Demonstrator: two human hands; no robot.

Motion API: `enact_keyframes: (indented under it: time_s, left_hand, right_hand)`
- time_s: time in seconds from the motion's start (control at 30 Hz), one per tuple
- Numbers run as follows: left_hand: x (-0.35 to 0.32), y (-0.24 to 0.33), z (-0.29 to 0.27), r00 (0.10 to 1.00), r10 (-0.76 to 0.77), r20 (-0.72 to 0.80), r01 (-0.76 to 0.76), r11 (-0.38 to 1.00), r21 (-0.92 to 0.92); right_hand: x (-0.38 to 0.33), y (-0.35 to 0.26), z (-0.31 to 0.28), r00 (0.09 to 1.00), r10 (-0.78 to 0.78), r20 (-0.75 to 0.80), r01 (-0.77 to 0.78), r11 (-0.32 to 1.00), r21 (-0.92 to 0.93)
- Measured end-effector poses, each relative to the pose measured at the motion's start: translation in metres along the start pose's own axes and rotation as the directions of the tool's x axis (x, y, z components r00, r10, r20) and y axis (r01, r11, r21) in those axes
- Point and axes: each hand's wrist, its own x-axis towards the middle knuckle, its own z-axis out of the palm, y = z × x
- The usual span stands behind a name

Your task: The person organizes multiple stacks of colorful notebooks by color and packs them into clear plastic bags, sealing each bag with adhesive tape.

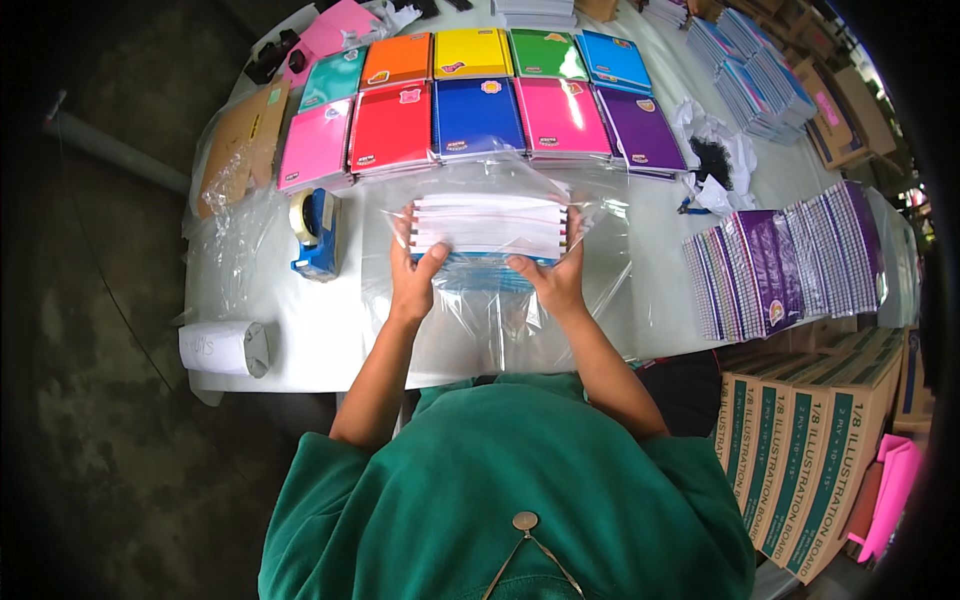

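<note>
Between my two hands I hold a stack of notebooks (488, 225), its white page edges facing up and a blue cover showing on the near side. My left hand (415, 275) grips the stack's left end, thumb on the near face. My right hand (556, 278) clasps the right end in the same way. Clear plastic film (600, 300) lies around and beneath the stack; whether it fully encloses the stack I cannot tell. Just beyond are two rows of notebook piles in many colours, among them a dark blue notebook (478, 118) and a red notebook (392, 125).
A blue tape dispenser (318, 235) stands left of my left hand. Purple spiral notebooks (770, 265) stand in a row at right. Crumpled white paper (722, 165) lies behind them. A wrapped white bundle (225, 348) sits at the table's left edge. Cardboard boxes (810, 440) are stacked below right.
</note>
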Motion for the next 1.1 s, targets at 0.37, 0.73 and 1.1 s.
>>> enact_keyframes:
  time_s: [0.37,0.73,1.1]
  left_hand:
    - [-0.025,0.009,0.023,0.839,0.541,0.061,-0.351,0.453,0.819]
    - [-0.018,0.055,0.044,0.946,0.238,0.222,-0.315,0.837,0.448]
    - [0.130,0.089,0.011,0.791,-0.058,0.609,-0.196,0.919,0.342]
  right_hand:
    - [0.019,-0.004,0.026,0.933,0.076,-0.353,-0.173,0.952,-0.254]
    - [-0.023,-0.029,0.039,0.952,-0.197,0.234,0.298,0.421,-0.857]
    - [-0.012,-0.028,0.030,0.892,-0.270,0.363,0.443,0.358,-0.822]
